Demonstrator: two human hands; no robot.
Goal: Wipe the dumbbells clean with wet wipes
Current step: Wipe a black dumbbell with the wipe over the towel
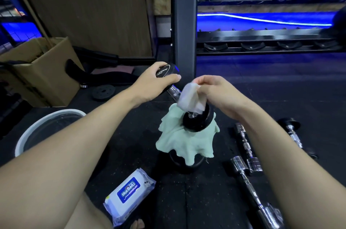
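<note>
Wiping is under way on one black, round-headed dumbbell with a chrome handle (187,109), which is held tilted over a pale green cloth (184,142) draped on a dark object on the black rubber floor (262,88). The left hand (161,80) is clamped over the upper black head, steadying it. The right hand (217,94) is closed on a crumpled white wet wipe (191,99), which is pressed against the chrome handle just above the lower head. That lower head rests on the green cloth.

As a judgement, the task appears to be at an early or middle stage: the handle of this dumbbell is being treated, and whether its heads have been cleaned cannot be told. To the right, on the floor, several chrome dumbbell bars (249,155) and a small black-ended chrome dumbbell (293,131) lie untouched, well apart from the wipe; these probably remain to be done, though their cleanliness cannot be judged.

A white and blue soft pack of wet wipes (129,197) lies on the floor near the left forearm; its contents are not seen. A round white-rimmed basin (40,125) stands at the left, its interior dark; what it holds cannot be made out. A brown cardboard box (46,71) stands open behind it, with a long stick-like shaft rising from it.
</note>
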